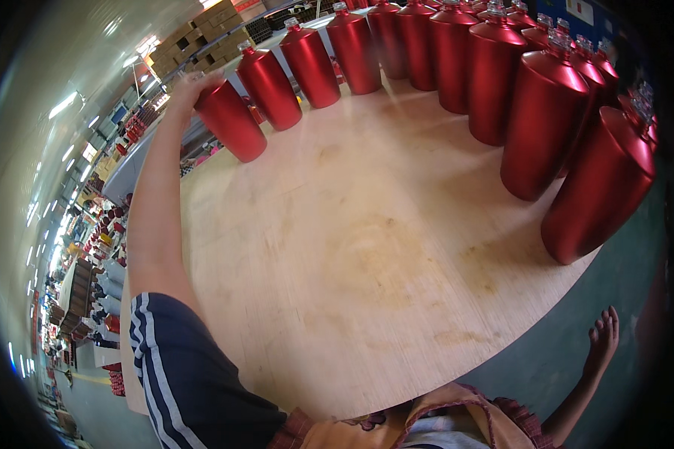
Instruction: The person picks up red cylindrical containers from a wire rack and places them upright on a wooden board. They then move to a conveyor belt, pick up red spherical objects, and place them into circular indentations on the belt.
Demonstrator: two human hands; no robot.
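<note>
At the far left of the wooden tabletop [299, 247], my left hand [195, 88] is closed around the top of a glossy red bottle [234, 123], hiding its neck. That bottle stands by the table's left edge, beside another red bottle [271, 90] with a clear neck. My right hand [605, 340] hangs past the table's right edge, over the floor, fingers stretched out and holding nothing. Nearest to it is a large red bottle [603, 191] at the right edge.
Several more red bottles [494, 82] form a curved row along the far and right sides. Cardboard boxes [195, 37] are stacked behind, upper left. Green floor [517, 382] lies beyond the right edge. Farther left are work tables with more bottles [108, 280].
</note>
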